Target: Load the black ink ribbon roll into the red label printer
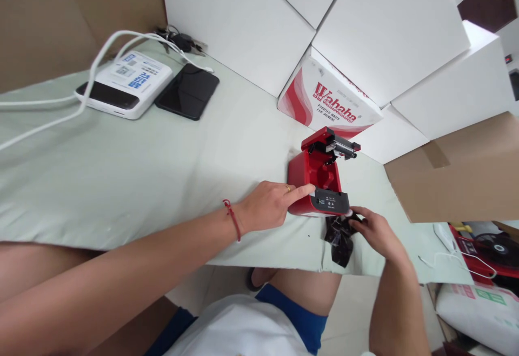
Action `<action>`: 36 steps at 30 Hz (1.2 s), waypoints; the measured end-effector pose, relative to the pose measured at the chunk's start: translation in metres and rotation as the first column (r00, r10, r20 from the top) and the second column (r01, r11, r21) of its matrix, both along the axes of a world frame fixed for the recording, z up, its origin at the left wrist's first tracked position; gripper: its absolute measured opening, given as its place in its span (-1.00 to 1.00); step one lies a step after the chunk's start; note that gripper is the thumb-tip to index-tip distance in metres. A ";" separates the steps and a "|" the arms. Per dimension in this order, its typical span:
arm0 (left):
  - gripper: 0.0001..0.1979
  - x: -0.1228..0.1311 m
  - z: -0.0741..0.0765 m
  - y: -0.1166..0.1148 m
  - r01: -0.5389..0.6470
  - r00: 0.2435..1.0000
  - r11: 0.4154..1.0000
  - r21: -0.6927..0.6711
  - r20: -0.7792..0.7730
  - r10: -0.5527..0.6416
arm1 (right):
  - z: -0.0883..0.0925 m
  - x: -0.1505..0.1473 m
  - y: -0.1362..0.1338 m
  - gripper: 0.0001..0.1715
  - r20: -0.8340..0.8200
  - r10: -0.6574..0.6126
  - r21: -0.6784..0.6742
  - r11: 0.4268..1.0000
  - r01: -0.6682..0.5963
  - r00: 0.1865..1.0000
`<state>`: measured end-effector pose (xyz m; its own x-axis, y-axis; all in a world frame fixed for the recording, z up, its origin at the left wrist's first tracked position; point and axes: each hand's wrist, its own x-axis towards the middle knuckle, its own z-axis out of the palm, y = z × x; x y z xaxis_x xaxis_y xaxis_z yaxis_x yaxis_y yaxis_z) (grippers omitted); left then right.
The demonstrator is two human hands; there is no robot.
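A small red printer with its lid flipped open stands on the pale green table. My left hand rests against the printer's left side, index finger stretched out along its front edge, a ring on one finger and a red string on the wrist. My right hand is closed on a crumpled dark plastic wrapper just in front of the printer, near the table's front edge.
A white device with white cables and a black phone lie at the far left. White boxes and a red-and-white carton stand behind the printer. A brown cardboard flap lies to the right. My knees show below the table.
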<state>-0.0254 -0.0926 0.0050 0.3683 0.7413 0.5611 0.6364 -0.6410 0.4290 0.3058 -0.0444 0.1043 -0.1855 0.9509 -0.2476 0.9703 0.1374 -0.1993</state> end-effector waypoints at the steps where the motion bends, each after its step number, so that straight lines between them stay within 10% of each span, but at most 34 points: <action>1: -0.30 0.000 0.000 0.000 0.002 1.000 1.000 -0.006 -0.001 -0.002 | 0.019 -0.002 -0.007 -0.48 -0.004 0.012 -0.036 0.999 -0.012 1.000; 5: -0.30 0.001 0.000 0.000 -0.007 1.000 1.000 -0.006 -0.004 0.007 | 0.096 -0.018 -0.030 -0.45 0.013 0.105 0.102 0.989 -0.106 0.994; 8: -0.31 0.001 -0.001 0.001 -0.014 1.000 1.000 0.005 0.001 0.014 | 0.118 -0.049 -0.027 -0.55 -0.038 0.264 0.164 0.953 -0.254 0.964; 20: -0.48 0.004 0.008 -0.002 -0.078 0.996 0.976 0.203 0.056 0.068 | 0.047 -0.149 0.056 -0.62 0.035 0.454 0.025 0.890 -0.455 0.890; 31: -0.46 0.010 0.012 -0.012 0.104 0.987 0.939 0.329 -0.148 -0.057 | 0.028 -0.156 0.067 -0.75 0.069 0.608 -0.124 0.792 -0.598 0.791; 36: -0.47 0.010 0.010 -0.010 0.114 0.990 0.934 0.339 -0.116 -0.078 | 0.050 -0.147 0.039 -0.66 -0.126 0.485 0.165 0.870 -0.464 0.865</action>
